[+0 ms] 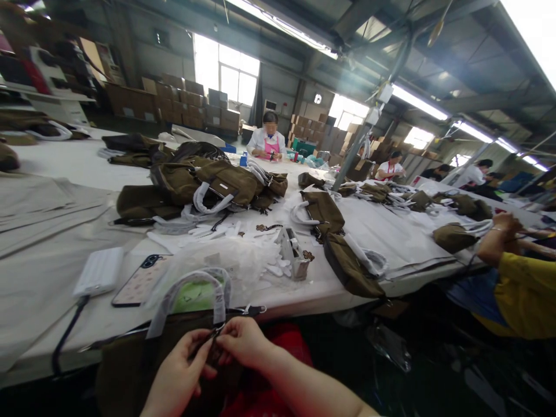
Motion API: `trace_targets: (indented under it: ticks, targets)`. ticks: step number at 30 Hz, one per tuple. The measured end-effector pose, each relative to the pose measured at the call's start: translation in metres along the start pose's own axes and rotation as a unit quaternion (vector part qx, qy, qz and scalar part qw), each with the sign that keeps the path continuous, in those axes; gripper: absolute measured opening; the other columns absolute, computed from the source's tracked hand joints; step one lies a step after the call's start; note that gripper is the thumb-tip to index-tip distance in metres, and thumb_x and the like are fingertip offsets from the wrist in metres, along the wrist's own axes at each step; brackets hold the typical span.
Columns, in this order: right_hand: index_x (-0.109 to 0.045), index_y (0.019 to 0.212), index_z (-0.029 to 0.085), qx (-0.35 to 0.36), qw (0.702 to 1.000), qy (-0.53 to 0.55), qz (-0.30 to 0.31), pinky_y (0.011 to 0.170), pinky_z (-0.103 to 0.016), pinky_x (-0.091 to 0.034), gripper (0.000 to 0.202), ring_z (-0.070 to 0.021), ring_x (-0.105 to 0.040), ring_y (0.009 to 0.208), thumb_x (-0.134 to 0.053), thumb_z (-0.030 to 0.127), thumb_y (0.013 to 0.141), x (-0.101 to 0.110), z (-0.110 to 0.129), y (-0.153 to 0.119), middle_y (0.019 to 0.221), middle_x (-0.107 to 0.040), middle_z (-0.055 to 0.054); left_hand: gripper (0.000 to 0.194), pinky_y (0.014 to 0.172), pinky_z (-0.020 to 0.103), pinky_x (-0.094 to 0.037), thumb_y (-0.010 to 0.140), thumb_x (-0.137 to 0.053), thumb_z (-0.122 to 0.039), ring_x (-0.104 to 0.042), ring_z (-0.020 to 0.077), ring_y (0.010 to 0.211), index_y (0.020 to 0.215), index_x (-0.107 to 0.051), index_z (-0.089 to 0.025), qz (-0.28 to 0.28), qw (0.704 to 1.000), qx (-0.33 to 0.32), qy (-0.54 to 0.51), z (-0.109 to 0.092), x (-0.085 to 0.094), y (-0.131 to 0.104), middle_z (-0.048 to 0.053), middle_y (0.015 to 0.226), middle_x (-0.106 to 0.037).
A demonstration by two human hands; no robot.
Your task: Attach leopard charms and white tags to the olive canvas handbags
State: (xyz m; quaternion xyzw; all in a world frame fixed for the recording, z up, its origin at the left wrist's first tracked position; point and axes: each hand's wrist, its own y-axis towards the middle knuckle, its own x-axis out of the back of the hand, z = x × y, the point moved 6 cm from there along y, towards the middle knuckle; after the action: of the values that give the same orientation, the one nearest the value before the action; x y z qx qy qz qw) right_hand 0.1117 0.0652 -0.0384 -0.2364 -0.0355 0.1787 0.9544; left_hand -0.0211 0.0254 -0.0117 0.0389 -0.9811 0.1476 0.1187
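An olive-green handbag (125, 370) rests against the near table edge, its handles (191, 278) wrapped in clear plastic and standing up. At the base of the right-hand end of the handle, my left hand (185, 362) pinches a small dark strap or charm near a metal ring. My right hand (243, 341) meets it from the right, fingertips closed on the same small dark piece. Its exact shape is hidden between the fingers. A green sheet (194, 296) shows behind the handles.
A phone (141, 281) and a white power bank (99, 271) with a dark cable lie left. A metal box (294, 255) stands mid-table. Olive bags (230, 182) are piled behind. More bags (354, 266) lie right, beside a person in a yellow top (527, 292). Others sit farther back.
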Motion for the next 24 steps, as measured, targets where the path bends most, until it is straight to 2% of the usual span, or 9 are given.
trace_targets:
  ticks: [3,6,8,10,13,17,20,22,24]
  targets:
    - [-0.056,0.082,0.015,0.019,1.000,0.020,-0.012,0.046,-0.018,-0.043,0.015,-0.0089,-0.057,0.044,-0.067,0.025,0.082,0.000,0.005,0.000,0.053,-0.058,0.006,0.070,0.032,0.022,-0.032,0.065,-0.058,-0.077,-0.048,0.0138,0.030,0.100,-0.058,-0.016,-0.006,1.000,0.000,0.002,0.002,-0.001,-0.002,0.000,0.049,-0.061]
    - [-0.055,0.081,0.016,0.042,0.999,0.022,0.005,0.047,-0.018,-0.044,0.007,-0.0089,-0.057,0.045,-0.061,0.018,0.083,0.002,0.007,-0.001,0.053,-0.058,0.006,0.064,0.030,0.021,-0.027,0.066,-0.054,-0.079,-0.044,0.0111,0.028,0.078,-0.062,-0.017,0.058,0.998,0.017,0.005,0.008,-0.008,0.000,0.001,0.051,-0.062]
    - [-0.057,0.081,0.017,0.054,0.998,-0.003,0.025,0.048,-0.019,-0.045,0.004,-0.0091,-0.056,0.044,-0.058,0.015,0.085,0.003,0.007,-0.001,0.054,-0.057,0.006,0.063,0.033,0.022,-0.033,0.062,-0.058,-0.079,-0.049,0.0121,0.034,0.069,-0.062,-0.017,0.099,0.995,0.026,-0.006,0.009,-0.009,0.005,0.003,0.056,-0.064]
    - [-0.060,0.082,0.018,0.075,0.995,-0.048,0.036,0.049,-0.020,-0.047,0.007,-0.0098,-0.057,0.046,-0.055,0.014,0.085,0.006,0.007,-0.002,0.057,-0.058,0.005,0.060,0.039,0.023,-0.039,0.059,-0.063,-0.076,-0.054,0.0141,0.042,0.067,-0.064,-0.017,0.116,0.993,0.029,-0.011,0.008,-0.007,0.011,0.002,0.054,-0.062]
    - [-0.064,0.087,0.019,0.120,0.985,-0.126,0.012,0.052,-0.021,-0.049,0.011,-0.0116,-0.061,0.053,-0.055,0.014,0.085,0.014,0.008,0.000,0.066,-0.062,0.002,0.055,0.042,0.023,-0.040,0.059,-0.065,-0.071,-0.056,0.0162,0.048,0.072,-0.065,-0.017,0.115,0.993,0.017,0.003,0.001,-0.004,0.021,0.001,0.054,-0.062]
    - [-0.066,0.098,0.018,0.099,0.974,-0.201,-0.001,0.053,-0.020,-0.048,0.016,-0.0149,-0.067,0.061,-0.054,0.020,0.087,0.017,0.008,-0.001,0.073,-0.068,-0.001,0.048,0.056,0.028,-0.049,0.069,-0.057,-0.066,-0.063,0.0213,0.062,0.075,-0.063,-0.019,0.112,0.992,-0.061,0.023,-0.017,-0.008,0.030,0.003,0.065,-0.067]
    - [-0.070,0.097,0.019,0.137,0.930,-0.340,-0.006,0.060,-0.022,-0.048,0.017,-0.0176,-0.069,0.070,-0.059,0.026,0.085,0.020,0.029,-0.010,0.078,-0.072,-0.003,0.043,0.061,0.029,-0.051,0.072,-0.055,-0.062,-0.065,0.0238,0.067,0.075,-0.064,-0.020,0.123,0.988,-0.074,0.061,-0.017,-0.014,0.037,0.003,0.065,-0.067]
    - [-0.073,0.094,0.021,0.196,0.880,-0.431,-0.033,0.067,-0.024,-0.047,0.017,-0.0189,-0.069,0.078,-0.062,0.031,0.084,0.031,0.058,-0.015,0.084,-0.074,-0.004,0.041,0.060,0.028,-0.052,0.069,-0.059,-0.061,-0.067,0.0249,0.068,0.077,-0.066,-0.021,0.130,0.987,-0.056,0.073,-0.009,-0.016,0.044,0.003,0.067,-0.069]
    - [-0.073,0.092,0.023,0.245,0.844,-0.470,-0.077,0.070,-0.025,-0.046,0.019,-0.0191,-0.068,0.081,-0.061,0.035,0.086,0.054,0.096,-0.012,0.088,-0.075,-0.004,0.042,0.056,0.028,-0.052,0.066,-0.060,-0.062,-0.067,0.0258,0.068,0.078,-0.068,-0.023,0.128,0.989,-0.030,0.069,0.002,-0.017,0.053,0.003,0.069,-0.071]
